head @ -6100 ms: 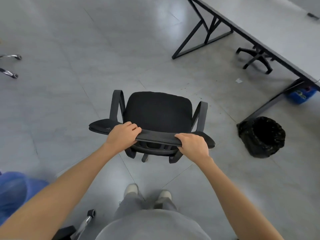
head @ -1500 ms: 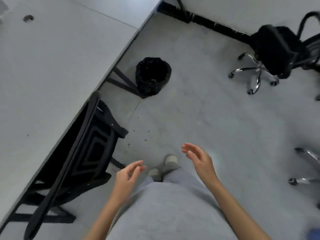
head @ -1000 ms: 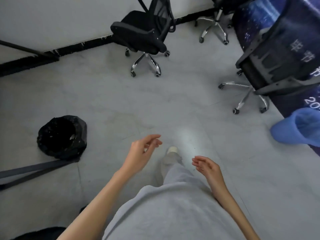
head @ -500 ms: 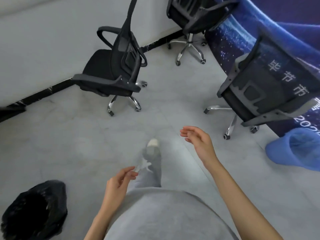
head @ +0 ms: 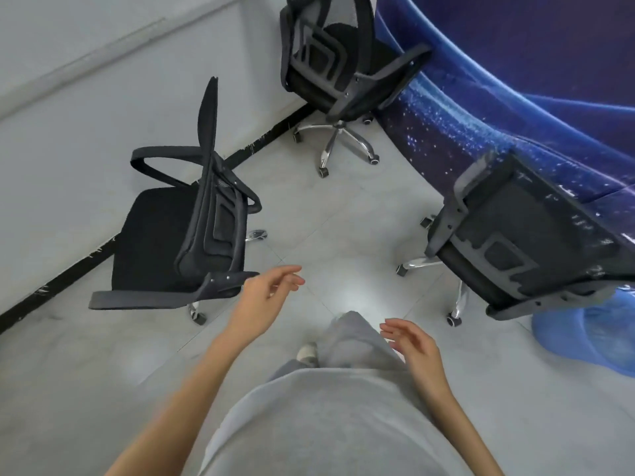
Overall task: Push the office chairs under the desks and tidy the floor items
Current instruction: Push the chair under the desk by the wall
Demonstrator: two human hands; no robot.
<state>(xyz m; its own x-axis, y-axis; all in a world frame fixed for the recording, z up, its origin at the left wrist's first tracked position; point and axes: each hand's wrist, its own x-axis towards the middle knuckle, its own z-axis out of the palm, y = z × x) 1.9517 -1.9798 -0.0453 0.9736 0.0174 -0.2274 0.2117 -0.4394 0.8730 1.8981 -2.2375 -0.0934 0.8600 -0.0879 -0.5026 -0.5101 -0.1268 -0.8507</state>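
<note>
Head view, nearest first: the person's grey top and trousers fill the bottom, with one pale shoe [head: 308,350] on the tiled floor [head: 86,372]. The right hand [head: 414,348] hangs low beside the raised knee, its fingers [head: 395,326] loosely spread and slightly curled, holding nothing and touching nothing. The left hand [head: 263,297] reaches further forward, fingers [head: 292,274] relaxed, apart and empty; it sits just beside the near armrest of the left chair [head: 182,242], and whether the wrist touches that armrest cannot be told.

That chair stands on the floor near the grey wall [head: 68,97] and its black skirting, seat towards the wall, back towards the person. On the right, the right chair [head: 525,242] shows its back, its chrome base on the floor, just in front of a blue starry banner [head: 515,80]. A blue bin [head: 591,334] lies partly under its armrest at the frame's edge. Farthest off, the far chair [head: 340,63] stands in the corner between wall and banner, apart from the other two.
</note>
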